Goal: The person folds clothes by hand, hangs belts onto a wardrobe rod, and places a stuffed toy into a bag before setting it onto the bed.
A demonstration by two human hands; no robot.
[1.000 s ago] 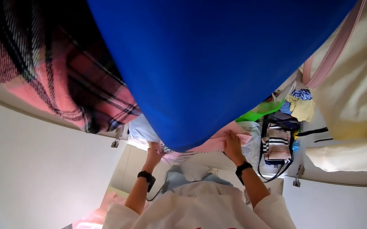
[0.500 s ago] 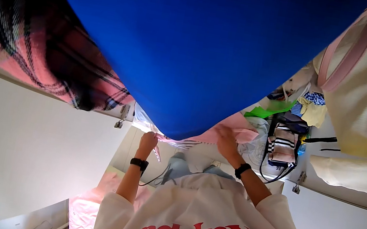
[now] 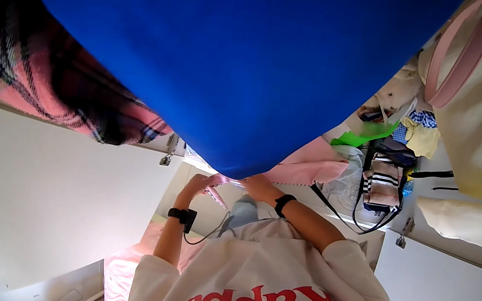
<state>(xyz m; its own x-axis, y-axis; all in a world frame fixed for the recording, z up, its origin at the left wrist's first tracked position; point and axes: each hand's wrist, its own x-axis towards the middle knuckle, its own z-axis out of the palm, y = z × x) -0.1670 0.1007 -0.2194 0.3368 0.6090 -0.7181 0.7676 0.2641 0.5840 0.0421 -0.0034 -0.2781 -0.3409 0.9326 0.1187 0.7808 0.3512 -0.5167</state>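
Note:
A big blue cloth [image 3: 223,65] hangs close in front of the camera, its tip just above my hands. My left hand [image 3: 200,184] is closed around a piece of pink fabric [image 3: 217,197], with a narrow strip dangling from it. Right beside it, my right hand [image 3: 255,185] reaches in under the blue tip, its fingers hidden. Pink cloth with a dotted edge [image 3: 310,164] spreads on the shelf just beyond my right wrist. Whether the two pink pieces are one item I cannot tell.
A pink plaid fabric [image 3: 101,108] hangs at left. To the right are a striped bag [image 3: 383,184] with black straps, a green item [image 3: 365,135] and a cream cloth [image 3: 479,139] with a pink strap [image 3: 462,66]. White cabinet doors [image 3: 51,182] with padlocks stand open on both sides.
My right hand has moved left, from the pink cloth to beside my left hand under the blue tip. The blue cloth has shifted slightly left in view.

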